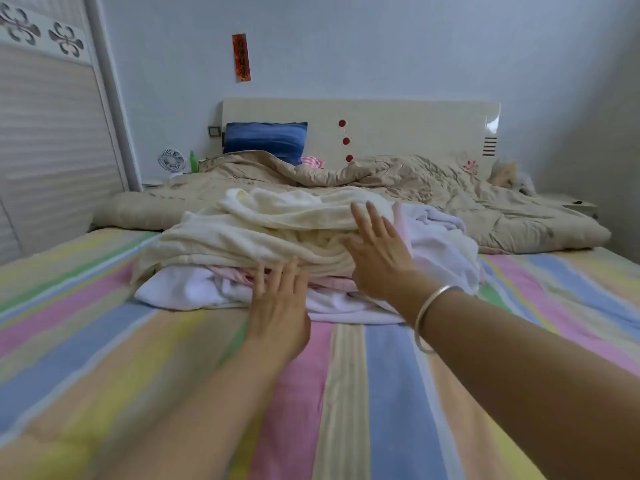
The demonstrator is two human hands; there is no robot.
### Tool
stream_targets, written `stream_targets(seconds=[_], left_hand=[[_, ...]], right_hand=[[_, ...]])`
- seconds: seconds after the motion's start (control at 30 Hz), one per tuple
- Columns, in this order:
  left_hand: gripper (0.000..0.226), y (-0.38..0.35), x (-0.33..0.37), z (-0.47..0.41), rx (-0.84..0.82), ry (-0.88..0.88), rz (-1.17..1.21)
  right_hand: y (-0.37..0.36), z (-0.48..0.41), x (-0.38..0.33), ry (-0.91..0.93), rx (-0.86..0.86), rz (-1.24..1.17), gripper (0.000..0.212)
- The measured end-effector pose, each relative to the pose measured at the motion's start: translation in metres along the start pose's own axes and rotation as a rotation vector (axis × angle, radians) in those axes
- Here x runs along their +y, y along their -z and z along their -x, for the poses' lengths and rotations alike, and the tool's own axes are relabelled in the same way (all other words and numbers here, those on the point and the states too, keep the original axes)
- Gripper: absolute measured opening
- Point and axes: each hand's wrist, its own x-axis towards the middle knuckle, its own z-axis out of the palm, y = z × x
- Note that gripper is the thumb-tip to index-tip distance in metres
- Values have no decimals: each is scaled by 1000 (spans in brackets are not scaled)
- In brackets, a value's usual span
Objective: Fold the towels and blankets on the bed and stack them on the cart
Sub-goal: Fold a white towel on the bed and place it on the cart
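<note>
My left hand: straight fingers touch the white towel.
My right hand: spread flat on the cream towel.
Bed: striped sheet.

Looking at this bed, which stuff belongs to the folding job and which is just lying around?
Job: cream blanket, white towel, pink cloth, all heaped together; left hand and right hand, fingers straight, against them.
Lying about: beige quilt, blue pillow, small fan, green bottle.
</note>
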Motion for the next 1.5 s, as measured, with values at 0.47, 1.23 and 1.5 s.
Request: stream_targets(seconds=[0.47, 1.23, 1.5], left_hand=[[98, -13, 29, 14, 94, -4, 201], [30, 221, 127, 211, -551, -91, 256], [88, 256, 102, 220, -1145, 252, 693]], right_hand=[[12, 11, -30, -325, -149, -844, 21], [156, 369, 63, -1094, -677, -1676, 13], [157, 396, 46, -683, -899, -1281, 33]])
